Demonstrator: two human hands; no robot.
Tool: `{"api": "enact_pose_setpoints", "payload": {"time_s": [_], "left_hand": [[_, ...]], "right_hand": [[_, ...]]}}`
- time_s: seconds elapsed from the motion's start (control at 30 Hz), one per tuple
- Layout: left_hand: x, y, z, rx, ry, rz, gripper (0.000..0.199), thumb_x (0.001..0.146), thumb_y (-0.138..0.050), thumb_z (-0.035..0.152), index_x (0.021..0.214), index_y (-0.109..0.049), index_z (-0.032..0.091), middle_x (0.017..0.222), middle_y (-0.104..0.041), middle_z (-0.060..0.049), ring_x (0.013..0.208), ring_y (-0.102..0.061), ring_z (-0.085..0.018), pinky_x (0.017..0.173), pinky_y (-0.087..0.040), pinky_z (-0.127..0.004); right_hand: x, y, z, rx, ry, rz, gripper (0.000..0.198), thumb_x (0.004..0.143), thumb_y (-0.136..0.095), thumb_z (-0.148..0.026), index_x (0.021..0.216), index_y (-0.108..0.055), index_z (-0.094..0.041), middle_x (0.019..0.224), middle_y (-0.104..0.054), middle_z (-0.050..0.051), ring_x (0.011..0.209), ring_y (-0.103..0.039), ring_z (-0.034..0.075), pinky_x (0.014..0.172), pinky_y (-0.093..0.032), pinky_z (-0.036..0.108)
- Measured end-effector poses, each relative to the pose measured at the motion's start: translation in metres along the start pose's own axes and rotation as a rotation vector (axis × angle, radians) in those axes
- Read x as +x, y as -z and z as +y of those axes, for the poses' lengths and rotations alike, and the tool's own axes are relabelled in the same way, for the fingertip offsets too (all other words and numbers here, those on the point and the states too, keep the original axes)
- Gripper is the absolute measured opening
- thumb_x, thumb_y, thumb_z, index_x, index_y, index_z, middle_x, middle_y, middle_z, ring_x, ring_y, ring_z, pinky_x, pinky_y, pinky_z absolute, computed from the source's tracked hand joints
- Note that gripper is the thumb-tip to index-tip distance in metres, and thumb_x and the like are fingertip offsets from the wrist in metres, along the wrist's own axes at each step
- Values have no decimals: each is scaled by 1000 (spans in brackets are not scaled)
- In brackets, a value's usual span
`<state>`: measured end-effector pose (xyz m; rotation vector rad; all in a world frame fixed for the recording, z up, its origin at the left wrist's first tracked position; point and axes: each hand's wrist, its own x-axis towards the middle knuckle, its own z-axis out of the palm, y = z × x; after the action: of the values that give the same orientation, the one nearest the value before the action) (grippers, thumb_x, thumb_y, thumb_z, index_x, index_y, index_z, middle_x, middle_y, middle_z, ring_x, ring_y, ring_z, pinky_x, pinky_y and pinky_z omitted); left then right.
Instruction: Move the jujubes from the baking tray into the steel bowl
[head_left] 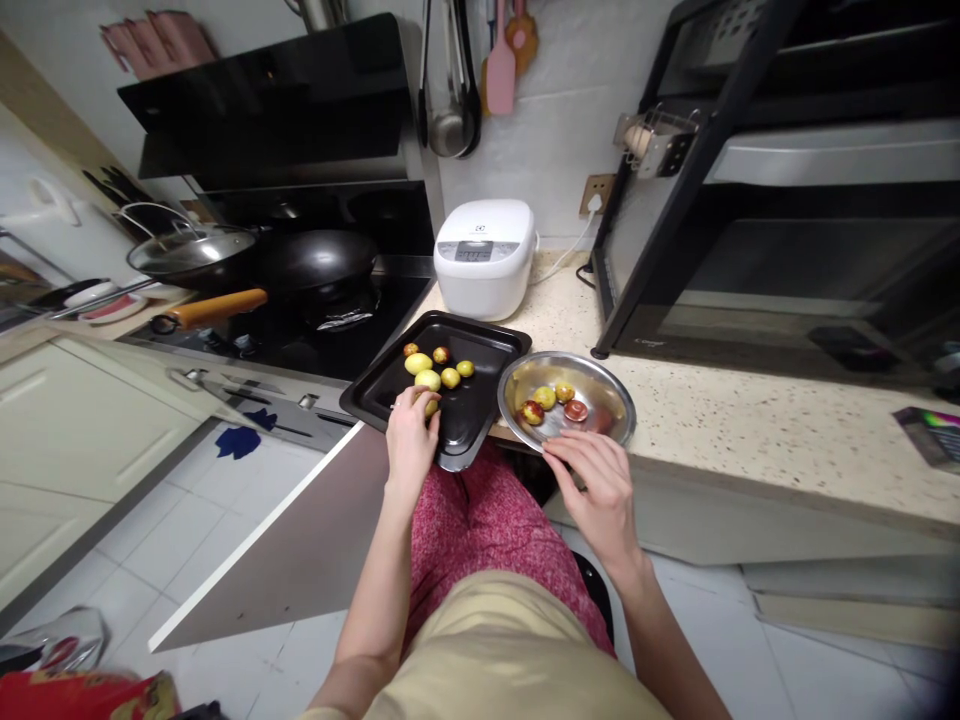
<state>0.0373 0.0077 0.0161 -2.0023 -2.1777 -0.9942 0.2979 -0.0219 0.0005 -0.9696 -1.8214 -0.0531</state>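
Observation:
My left hand (412, 430) has its fingers closed around a yellow-green jujube (430, 408) over the black baking tray (469, 335). Several more jujubes (418, 365), yellow-green with some red-brown ones, lie on the tray just beyond my fingertips. To the right, an oval stainless steel bowl (616, 400) overlaps the counter's front edge and sits beside the tray. Several yellow and red-brown jujubes (544, 398) rest inside it. The near rim of the bowl is between the thumb and fingers of my right hand (596, 485).
A white rice cooker (484, 260) stands behind the tray. A wok (319, 260) with a wooden handle and a lidded pan (195, 250) sit on the stove. The black-framed oven rack (637, 210) is at right. An open cabinet door (292, 550) juts out at left.

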Motion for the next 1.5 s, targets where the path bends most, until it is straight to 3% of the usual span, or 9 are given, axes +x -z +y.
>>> {"api": "enact_pose_setpoints", "payload": {"time_s": [0.23, 0.37, 0.53, 0.83, 0.97, 1.07, 1.17, 1.33, 1.5], "left_hand": [[12, -2, 8, 14, -117, 10, 24, 94, -64, 13, 117, -66, 21, 132, -64, -11, 124, -61, -28, 108, -50, -42], [42, -2, 21, 154, -214, -108, 33, 96, -64, 15, 128, -63, 20, 140, -62, -11, 130, -60, -27, 111, -47, -39], [74, -13, 31, 420, -124, -332, 30, 94, -67, 20, 124, -65, 16, 128, -68, -16, 117, -67, -32, 98, -53, -40], [77, -18, 36, 429, -71, -316, 27, 92, -60, 11, 118, -64, 13, 112, -73, -16, 105, -72, -31, 84, -55, -36], [66, -8, 42, 177, -135, -156, 32, 89, -67, 13, 120, -62, 15, 115, -73, -13, 107, -71, -29, 90, -56, -38], [41, -1, 54, -186, -344, 9, 35, 89, -71, 14, 122, -62, 18, 118, -73, -10, 108, -71, -25, 98, -57, -39], [7, 0, 73, -414, -551, 47, 37, 95, -67, 15, 131, -60, 20, 122, -73, -10, 112, -70, -22, 99, -59, -38], [-32, -16, 91, -528, -747, 33, 43, 101, -58, 10, 142, -55, 20, 132, -71, -13, 125, -66, -23, 106, -58, -41], [-40, -32, 86, -513, -786, 47, 47, 103, -53, 10, 149, -50, 20, 138, -67, -14, 133, -62, -22, 110, -57, -42]], "right_hand": [[-2, 2, 3, 13, -11, 0, 12, 95, -69, -15, 102, -71, -25, 97, -80, 1, 100, -74, 23, 97, -50, 45], [-3, 2, 3, 12, -4, 11, 12, 94, -72, -16, 103, -71, -24, 97, -80, 2, 100, -74, 23, 98, -50, 44], [-5, 7, 3, 18, -10, 23, 12, 94, -71, -15, 103, -71, -23, 98, -80, 2, 100, -73, 23, 98, -50, 44], [-5, 10, 4, 14, -37, 49, 13, 93, -70, -13, 100, -71, -24, 96, -80, 2, 99, -74, 22, 99, -51, 44], [-5, 10, 2, 18, -41, 65, 14, 93, -70, -12, 100, -71, -23, 96, -80, 3, 99, -74, 23, 99, -52, 44], [-3, 9, 1, 20, -53, 84, 15, 93, -68, -11, 101, -72, -23, 96, -80, 3, 99, -74, 23, 97, -52, 43], [2, 8, -1, 23, -59, 92, 18, 94, -67, -12, 108, -71, -23, 100, -80, 5, 100, -74, 23, 96, -53, 42], [4, 4, -5, 64, -131, 56, 32, 96, -68, -21, 128, -64, -22, 116, -77, 9, 108, -72, 24, 96, -56, 42], [6, 5, -3, 127, -258, -24, 31, 94, -66, -22, 125, -64, -24, 116, -75, 7, 99, -71, 23, 81, -58, 37]]}}
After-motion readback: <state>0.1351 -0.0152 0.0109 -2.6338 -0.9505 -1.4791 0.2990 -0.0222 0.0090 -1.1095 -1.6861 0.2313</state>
